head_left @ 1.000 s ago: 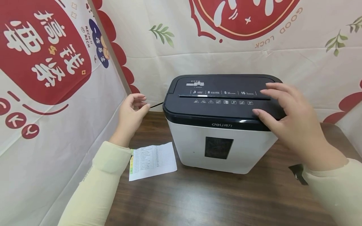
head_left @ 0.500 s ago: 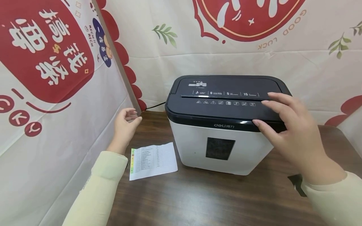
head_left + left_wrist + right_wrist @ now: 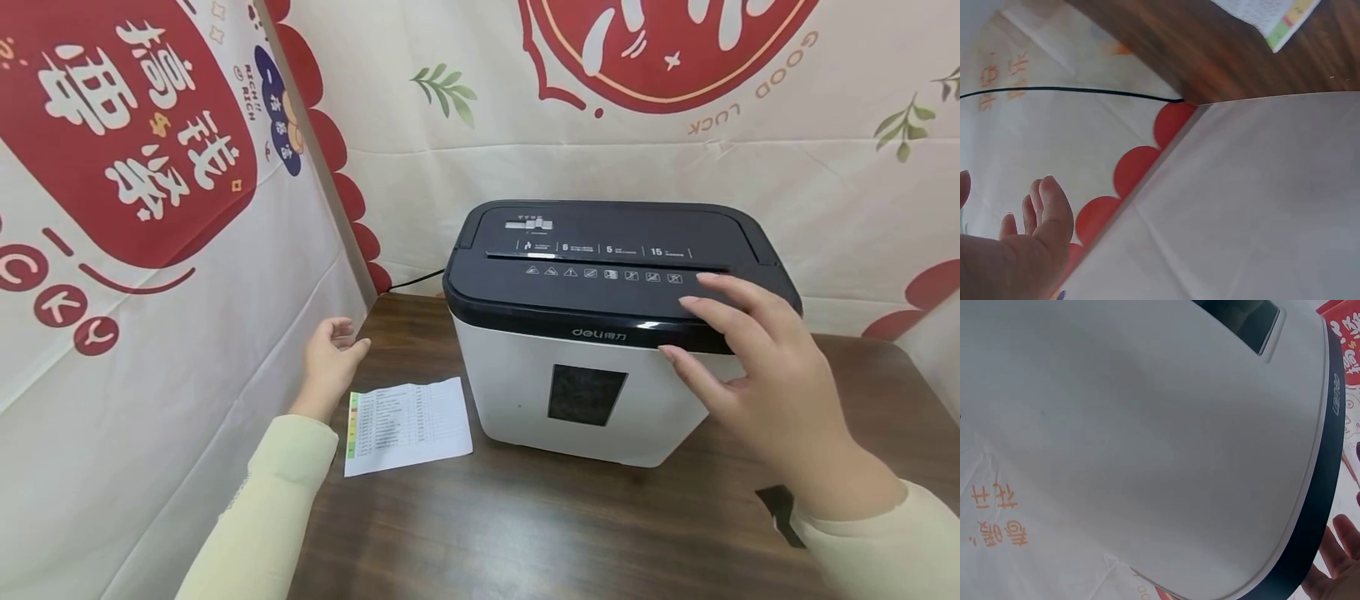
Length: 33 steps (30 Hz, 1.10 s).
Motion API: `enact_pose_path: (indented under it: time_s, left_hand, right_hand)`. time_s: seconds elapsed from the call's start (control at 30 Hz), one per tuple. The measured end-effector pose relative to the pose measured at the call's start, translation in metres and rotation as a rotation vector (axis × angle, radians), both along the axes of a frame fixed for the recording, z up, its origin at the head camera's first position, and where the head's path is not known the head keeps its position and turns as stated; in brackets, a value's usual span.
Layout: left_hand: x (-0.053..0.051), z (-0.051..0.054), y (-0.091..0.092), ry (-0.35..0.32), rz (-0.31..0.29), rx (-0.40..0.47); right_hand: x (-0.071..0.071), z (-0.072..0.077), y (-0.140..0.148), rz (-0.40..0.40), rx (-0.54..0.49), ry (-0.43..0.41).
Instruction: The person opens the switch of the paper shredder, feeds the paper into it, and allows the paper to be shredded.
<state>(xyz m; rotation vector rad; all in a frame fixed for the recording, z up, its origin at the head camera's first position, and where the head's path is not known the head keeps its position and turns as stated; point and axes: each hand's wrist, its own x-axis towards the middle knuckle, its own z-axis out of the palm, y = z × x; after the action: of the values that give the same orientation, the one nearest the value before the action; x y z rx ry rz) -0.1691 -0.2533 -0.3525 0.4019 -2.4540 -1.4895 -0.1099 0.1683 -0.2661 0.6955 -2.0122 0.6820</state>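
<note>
A white paper shredder with a black top stands on the table; its feed slot runs across the lid. My right hand hovers by its front right corner, fingers spread and loosely bent, gripping nothing. Whether a fingertip touches the lid I cannot tell. In the right wrist view the shredder's front wall fills most of the picture. Left of the shredder lies a printed sheet of paper with a coloured edge strip. My left hand is held just beyond that sheet, fingers loosely bent, holding nothing.
A black cord runs from behind the shredder to the table's back left corner. Printed cloth walls border the table at the left and back. A small black flat piece lies by my right sleeve.
My left hand has drawn back towards me, away from the cord. The right hand has slid back from over the lid towards the front corner. Shredder and paper lie unmoved.
</note>
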Motion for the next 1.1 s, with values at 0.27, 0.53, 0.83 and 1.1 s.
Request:
enact_pose_path:
  time_s: [0.27, 0.53, 0.83, 1.1]
  left_hand:
    - [0.002, -0.02, -0.007, -0.064, -0.003, -0.052]
    - [0.007, -0.037, -0.011, -0.132, -0.005, -0.056]
    - [0.011, -0.061, -0.02, -0.196, 0.028, -0.097]
    - [0.02, -0.075, -0.022, -0.253, 0.067, -0.142]
  right_hand:
    - [0.006, -0.005, -0.008, 0.038, -0.028, 0.08]
    - [0.011, -0.011, -0.016, 0.114, -0.012, 0.142]
    - [0.016, -0.022, -0.021, 0.151, -0.002, 0.177]
    - [0.021, -0.031, -0.026, 0.191, 0.012, 0.179]
